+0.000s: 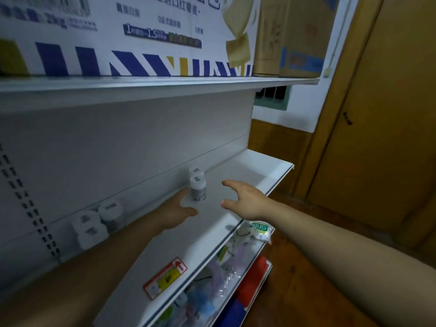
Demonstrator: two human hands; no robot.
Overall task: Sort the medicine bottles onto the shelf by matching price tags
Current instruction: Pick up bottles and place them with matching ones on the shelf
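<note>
**Currently: both hands spread beside a bottle pair on the middle shelf**

Head view. Both forearms reach in over the white middle shelf (pixel 264 171). The left hand (pixel 175 212) lies low on the shelf surface, fingers loose and grasping nothing; its fingertips sit just beside the base of the front medicine bottle (pixel 197 188), and contact cannot be confirmed. The right hand (pixel 245 200) is held above the shelf to the right of that bottle, fingers and thumb spread apart, clear of it and empty.

The front medicine bottle stands upright, white cap on top with a small tag on the cap, dark contents showing below. A second bottle (pixel 195 170) stands directly behind it, near the back panel. Further left, against the back panel, a group of three white-capped bottles (pixel 96 224) stands close together, well apart from the pair.

A red-bordered price tag (pixel 165 277) with a yellow field lies on the shelf's front edge. Packaged goods (pixel 258 230) fill the lower shelf. Printed cartons (pixel 132 34) occupy the upper shelf.
</note>
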